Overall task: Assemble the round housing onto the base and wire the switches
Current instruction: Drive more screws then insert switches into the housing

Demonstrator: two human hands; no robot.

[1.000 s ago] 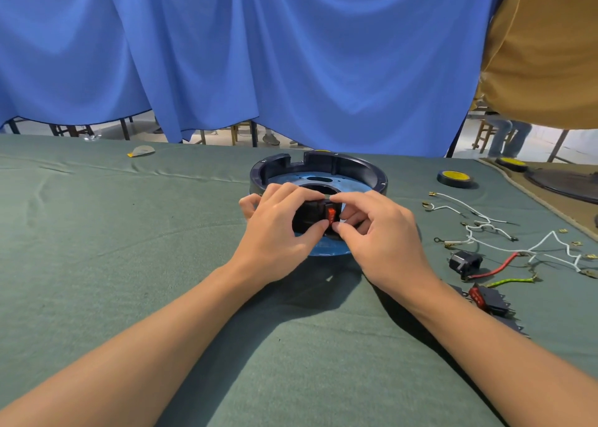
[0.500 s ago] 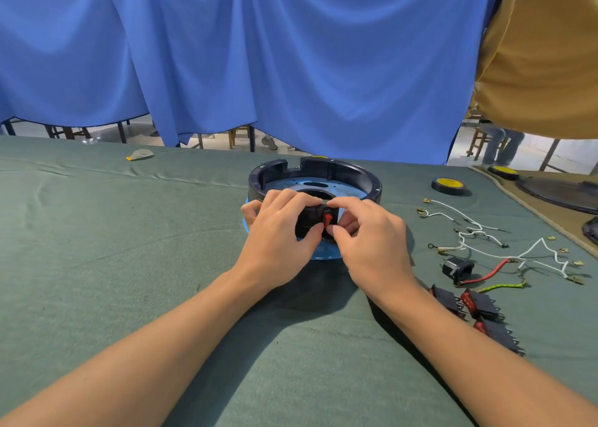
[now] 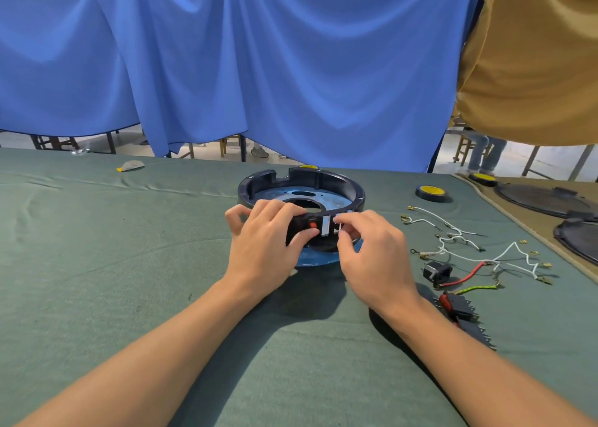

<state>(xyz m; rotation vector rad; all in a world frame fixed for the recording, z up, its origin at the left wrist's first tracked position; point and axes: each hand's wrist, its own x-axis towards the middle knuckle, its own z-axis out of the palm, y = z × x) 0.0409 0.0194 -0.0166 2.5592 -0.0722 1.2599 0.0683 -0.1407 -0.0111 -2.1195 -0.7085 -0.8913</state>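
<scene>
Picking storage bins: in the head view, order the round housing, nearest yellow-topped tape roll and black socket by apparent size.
1. round housing
2. yellow-topped tape roll and black socket: look alike, and the socket lies nearer, so unranked.

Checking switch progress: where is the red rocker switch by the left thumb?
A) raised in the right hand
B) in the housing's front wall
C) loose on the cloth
B: the red rocker switch sits in the wall of the round housing, touched by the left hand.
</scene>
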